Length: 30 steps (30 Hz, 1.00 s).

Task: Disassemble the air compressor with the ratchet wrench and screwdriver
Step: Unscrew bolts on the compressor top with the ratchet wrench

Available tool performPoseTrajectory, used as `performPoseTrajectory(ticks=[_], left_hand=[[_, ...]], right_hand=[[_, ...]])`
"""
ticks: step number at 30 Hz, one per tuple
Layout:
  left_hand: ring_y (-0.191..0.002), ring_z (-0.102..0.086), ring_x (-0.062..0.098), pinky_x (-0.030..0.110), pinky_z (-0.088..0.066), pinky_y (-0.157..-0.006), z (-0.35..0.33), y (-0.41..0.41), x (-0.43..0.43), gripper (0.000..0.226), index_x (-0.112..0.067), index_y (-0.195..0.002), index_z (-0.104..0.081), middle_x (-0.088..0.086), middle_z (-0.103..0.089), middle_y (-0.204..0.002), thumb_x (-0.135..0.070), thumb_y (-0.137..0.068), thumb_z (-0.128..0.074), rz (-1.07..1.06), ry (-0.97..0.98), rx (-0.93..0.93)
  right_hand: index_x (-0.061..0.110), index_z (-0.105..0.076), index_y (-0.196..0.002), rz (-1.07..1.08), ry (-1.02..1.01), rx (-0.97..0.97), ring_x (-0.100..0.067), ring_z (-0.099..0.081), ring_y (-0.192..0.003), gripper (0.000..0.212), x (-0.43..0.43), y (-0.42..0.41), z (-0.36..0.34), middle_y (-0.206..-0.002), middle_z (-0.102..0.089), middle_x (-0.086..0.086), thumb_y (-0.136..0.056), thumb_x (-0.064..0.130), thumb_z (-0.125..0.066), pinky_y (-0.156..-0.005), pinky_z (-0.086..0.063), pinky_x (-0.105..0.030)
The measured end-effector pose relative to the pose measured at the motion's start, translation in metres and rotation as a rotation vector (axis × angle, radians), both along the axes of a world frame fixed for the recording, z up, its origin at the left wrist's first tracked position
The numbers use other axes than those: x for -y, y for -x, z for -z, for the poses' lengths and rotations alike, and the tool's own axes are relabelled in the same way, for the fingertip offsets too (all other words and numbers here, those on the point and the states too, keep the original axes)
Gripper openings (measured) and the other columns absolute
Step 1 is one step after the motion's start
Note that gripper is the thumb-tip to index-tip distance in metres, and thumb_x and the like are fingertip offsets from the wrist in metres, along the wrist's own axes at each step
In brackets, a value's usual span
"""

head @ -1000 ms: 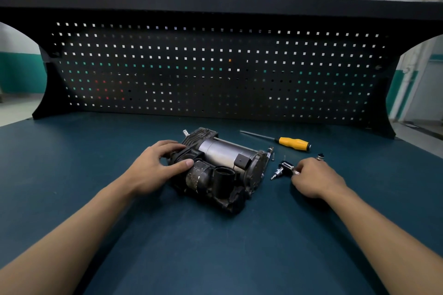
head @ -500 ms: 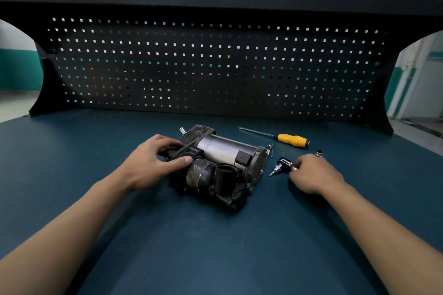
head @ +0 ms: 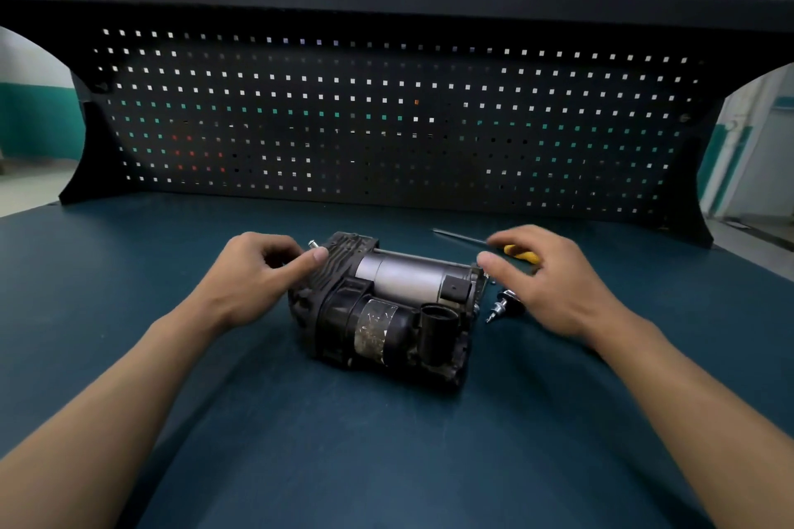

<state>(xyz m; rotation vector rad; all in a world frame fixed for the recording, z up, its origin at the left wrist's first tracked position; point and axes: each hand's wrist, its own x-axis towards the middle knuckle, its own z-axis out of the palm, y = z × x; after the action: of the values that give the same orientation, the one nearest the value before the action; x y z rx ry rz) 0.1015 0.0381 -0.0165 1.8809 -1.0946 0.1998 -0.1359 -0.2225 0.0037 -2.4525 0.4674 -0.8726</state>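
Matte teal bench (head: 386, 464) | ribbed black-and-steel air compressor (head: 399, 301) | left hand (head: 253, 275) grip loose, thumb touching | right hand (head: 554, 283) grip released

Two bare forearms, two bare hands in shot. From lower left corner, left forearm (head: 99, 408) uncovered all way to wrist. Just left of centre, left hand (head: 253, 277): knuckles and thumbnail sharp, nail trimmed short. From lower right corner, right forearm (head: 704, 404) likewise uncovered. Right of centre, right hand (head: 563, 292): fingertips smeared by blur, nails unreadable.
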Motion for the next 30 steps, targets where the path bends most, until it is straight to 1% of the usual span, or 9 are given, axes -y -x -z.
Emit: performPoseTrajectory(ticks=[3,7,9,11,14,17,20,25,30], left_hand=[[-0.09,-0.065,-0.004,0.005,-0.043,-0.076,0.005,-0.004,-0.002,0.049,-0.033,-0.096,-0.073,-0.015,-0.074,-0.095,-0.074,-0.071,-0.061,0.066,0.014,-0.097],[-0.127,-0.051,0.006,0.027,-0.035,-0.112,0.025,-0.007,0.003,0.086,-0.021,-0.145,-0.047,-0.008,-0.054,-0.142,-0.071,-0.077,-0.059,0.097,-0.139,-0.403],[-0.126,-0.055,0.004,0.034,-0.036,-0.115,0.028,-0.002,0.01,0.086,-0.021,-0.146,-0.047,-0.01,-0.058,-0.139,-0.075,-0.08,-0.06,0.139,-0.112,-0.475],[-0.116,-0.062,0.0,0.033,-0.043,-0.109,0.027,0.002,0.014,0.088,-0.024,-0.14,-0.053,-0.014,-0.066,-0.128,-0.077,-0.07,-0.063,0.183,-0.052,-0.519],[-0.111,-0.068,0.01,0.038,-0.049,-0.103,0.028,0.004,0.019,0.086,-0.019,-0.136,-0.057,-0.006,-0.071,-0.122,-0.07,-0.068,-0.073,0.192,0.044,-0.634],[-0.101,-0.073,0.017,0.037,-0.055,-0.09,0.03,0.008,0.024,0.078,-0.013,-0.13,-0.062,0.001,-0.075,-0.112,-0.054,-0.067,-0.081,0.152,0.181,-0.717],[-0.093,-0.074,0.018,0.031,-0.056,-0.077,0.03,0.01,0.028,0.057,-0.012,-0.113,-0.072,0.003,-0.077,-0.101,-0.051,-0.071,-0.08,0.099,0.242,-0.703],[-0.072,-0.073,0.012,0.018,-0.05,-0.052,0.026,0.012,0.027,0.039,-0.012,-0.09,-0.079,0.004,-0.078,-0.086,-0.051,-0.081,-0.075,0.022,0.276,-0.679],[-0.064,-0.067,0.017,0.026,-0.052,-0.053,0.014,0.019,0.026,0.041,-0.009,-0.078,-0.078,0.007,-0.074,-0.076,-0.048,-0.086,-0.071,-0.034,0.364,-0.633]], right_hand=[[0.041,-0.051,-0.138,-0.286,-0.046,-0.071,0.0,-0.045,-0.13,0.092,-0.025,-0.006,0.01,-0.138,-0.051,0.022,-0.064,0.096,-0.046,-0.11,-0.041,-0.034],[0.047,-0.022,-0.153,-0.311,0.213,-0.247,-0.002,-0.009,-0.148,0.116,-0.04,-0.014,0.028,-0.151,-0.019,0.038,-0.054,0.096,-0.058,-0.122,-0.023,-0.041],[0.051,-0.003,-0.154,-0.289,0.206,-0.246,0.001,0.006,-0.15,0.127,-0.039,-0.011,0.032,-0.15,-0.002,0.045,-0.051,0.093,-0.064,-0.124,-0.016,-0.042],[0.051,0.011,-0.153,-0.274,0.169,-0.226,0.005,0.015,-0.149,0.136,-0.038,-0.01,0.035,-0.156,0.006,0.04,-0.049,0.094,-0.064,-0.123,-0.01,-0.04],[0.052,0.015,-0.152,-0.254,0.143,-0.185,0.006,0.02,-0.148,0.137,-0.04,-0.01,0.043,-0.154,0.014,0.043,-0.048,0.096,-0.062,-0.121,-0.004,-0.036],[0.049,0.005,-0.155,-0.24,0.103,-0.111,-0.008,-0.002,-0.154,0.133,-0.04,-0.01,0.048,-0.16,-0.01,0.031,-0.051,0.092,-0.066,-0.125,-0.015,-0.039],[0.034,-0.013,-0.159,-0.263,0.111,-0.022,-0.008,-0.034,-0.14,0.13,-0.036,-0.012,0.047,-0.144,-0.038,0.02,-0.055,0.08,-0.075,-0.117,-0.034,-0.037],[0.036,-0.018,-0.157,-0.296,0.116,0.002,-0.007,-0.046,-0.128,0.127,-0.027,-0.009,0.04,-0.132,-0.044,0.022,-0.052,0.089,-0.067,-0.105,-0.04,-0.027],[0.034,-0.028,-0.155,-0.289,-0.052,0.083,-0.01,-0.056,-0.118,0.119,-0.025,-0.006,0.039,-0.125,-0.055,0.014,-0.052,0.071,-0.076,-0.102,-0.044,-0.029]])
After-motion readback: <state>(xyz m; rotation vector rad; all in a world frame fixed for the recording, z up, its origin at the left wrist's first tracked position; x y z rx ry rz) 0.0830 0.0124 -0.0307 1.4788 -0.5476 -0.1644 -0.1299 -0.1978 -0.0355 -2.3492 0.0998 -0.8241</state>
